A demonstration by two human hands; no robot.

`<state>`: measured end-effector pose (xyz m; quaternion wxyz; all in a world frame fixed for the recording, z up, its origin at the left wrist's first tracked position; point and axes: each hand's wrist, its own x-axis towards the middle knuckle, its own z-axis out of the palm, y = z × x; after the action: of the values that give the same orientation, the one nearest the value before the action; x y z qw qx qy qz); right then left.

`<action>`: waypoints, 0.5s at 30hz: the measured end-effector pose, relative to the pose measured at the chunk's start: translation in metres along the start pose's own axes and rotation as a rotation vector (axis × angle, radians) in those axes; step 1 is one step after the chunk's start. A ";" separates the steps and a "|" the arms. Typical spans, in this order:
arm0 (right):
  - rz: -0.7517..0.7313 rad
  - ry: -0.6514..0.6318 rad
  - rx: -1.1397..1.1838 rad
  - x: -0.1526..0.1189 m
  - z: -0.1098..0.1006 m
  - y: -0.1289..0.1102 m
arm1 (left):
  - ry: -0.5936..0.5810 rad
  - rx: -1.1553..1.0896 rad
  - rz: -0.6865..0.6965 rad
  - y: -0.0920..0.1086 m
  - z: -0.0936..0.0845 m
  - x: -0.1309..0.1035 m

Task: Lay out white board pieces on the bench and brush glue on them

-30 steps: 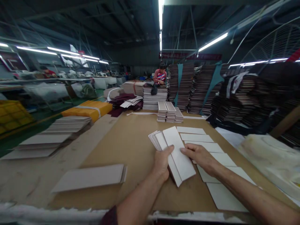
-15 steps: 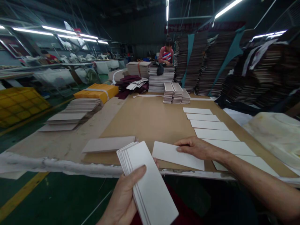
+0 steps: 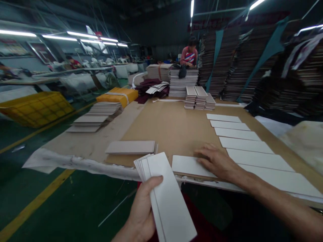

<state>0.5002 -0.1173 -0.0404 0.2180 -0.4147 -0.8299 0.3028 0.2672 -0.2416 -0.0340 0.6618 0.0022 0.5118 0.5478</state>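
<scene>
A fanned stack of white rectangular cardboard pieces (image 3: 171, 198) is held in my left hand (image 3: 143, 208), thumb on top, in front of the table edge. My right hand (image 3: 218, 163) is over the right end of a single white card (image 3: 186, 164) lying near the table's front edge. Its fingers are stretched out and slightly blurred; whether they touch the card I cannot tell. To the right, several white cards (image 3: 246, 145) lie in an overlapping column running away from me. Left of the held stack rests a small pile of greyish cards (image 3: 131, 147).
Brown board (image 3: 164, 122) covers the tabletop. Stacks of narrow pieces (image 3: 195, 97) stand at the back, beyond them a tall pile (image 3: 183, 82) and a person (image 3: 189, 57). Grey sheets (image 3: 94, 117) and a yellow bundle (image 3: 117, 96) lie left. Pale fabric (image 3: 305, 141) bulges at right.
My view has swung left, so the table appears shifted right. My right hand's fingers have spread from their closed grip at the single card. The left hand still holds its stack.
</scene>
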 end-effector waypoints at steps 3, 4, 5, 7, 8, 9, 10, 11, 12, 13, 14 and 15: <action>0.092 -0.074 0.197 -0.014 0.011 -0.026 | -0.113 0.016 0.138 -0.004 0.012 0.001; 0.136 -0.145 0.298 -0.018 0.016 -0.035 | -0.135 0.022 0.209 -0.006 0.016 0.002; 0.177 -0.208 0.397 -0.022 0.023 -0.042 | -0.149 0.029 0.262 -0.008 0.019 0.003; 0.219 -0.252 0.524 -0.028 0.035 -0.052 | -0.163 0.033 0.325 -0.010 0.026 0.006; 0.234 -0.235 0.562 -0.029 0.038 -0.054 | -0.172 0.033 0.328 -0.011 0.028 0.007; 0.260 -0.205 0.599 -0.029 0.038 -0.054 | -0.184 0.030 0.310 -0.011 0.030 0.008; 0.295 -0.171 0.632 -0.026 0.035 -0.053 | -0.194 0.025 0.274 -0.010 0.030 0.008; 0.327 -0.123 0.654 -0.022 0.027 -0.051 | -0.199 0.013 0.219 -0.009 0.030 0.007; 0.349 -0.057 0.647 -0.016 0.016 -0.047 | -0.199 -0.006 0.153 -0.007 0.028 0.006; 0.354 0.012 0.602 -0.009 0.002 -0.042 | -0.193 -0.029 0.087 -0.005 0.025 0.004; 0.328 0.112 0.518 -0.001 -0.012 -0.035 | -0.186 -0.053 0.026 -0.002 0.022 0.002; 0.287 0.170 0.375 0.008 -0.026 -0.027 | -0.181 -0.072 -0.023 0.000 0.018 0.000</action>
<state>0.4960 -0.1151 -0.0023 0.3150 -0.5046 -0.6703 0.4436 0.2793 -0.2315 -0.0253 0.7112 0.0220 0.4299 0.5558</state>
